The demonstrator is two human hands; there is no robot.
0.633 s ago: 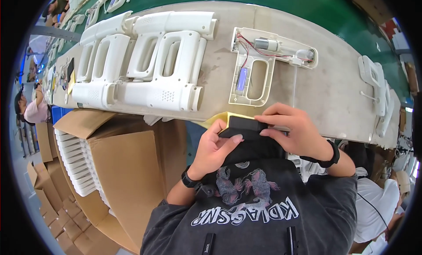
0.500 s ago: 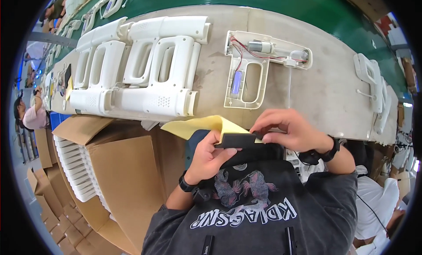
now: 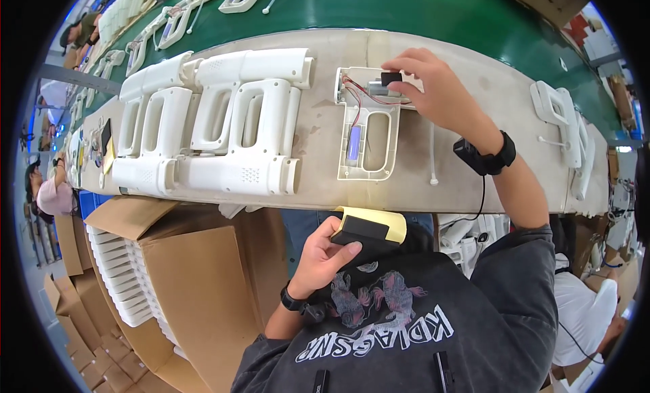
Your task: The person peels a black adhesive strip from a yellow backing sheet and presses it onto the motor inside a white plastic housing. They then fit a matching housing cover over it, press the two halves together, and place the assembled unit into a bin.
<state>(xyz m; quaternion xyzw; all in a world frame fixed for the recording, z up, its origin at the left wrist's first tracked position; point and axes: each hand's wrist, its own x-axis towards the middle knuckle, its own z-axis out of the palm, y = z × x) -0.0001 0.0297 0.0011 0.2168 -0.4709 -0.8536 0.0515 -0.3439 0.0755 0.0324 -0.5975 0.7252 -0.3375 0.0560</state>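
My left hand (image 3: 319, 255) is closed on a sheet of black foam pads (image 3: 362, 232) with yellow backing paper (image 3: 393, 226), held in front of my chest. Out over the table, my right hand (image 3: 433, 87) pinches a small black foam pad (image 3: 391, 77) between thumb and fingers. That pad is at the silver motor (image 3: 376, 88) in an opened white housing half (image 3: 343, 159); whether it touches the motor I cannot tell. Red wires and a purple battery cell (image 3: 353, 143) lie in the housing. My right hand hides the housing's right end.
Several white housings (image 3: 230, 173) lie in rows on the table's left, more (image 3: 575, 132) at its right edge. A white rod (image 3: 433, 156) lies by the opened housing. Below left stands a cardboard box (image 3: 196, 278) with white parts (image 3: 122, 271). Behind runs a green surface (image 3: 325, 13); other people work nearby.
My right hand has left the sheet and reached forward to the motor with a small black pad. The yellow backing has curled in, and my left hand still holds the sheet.
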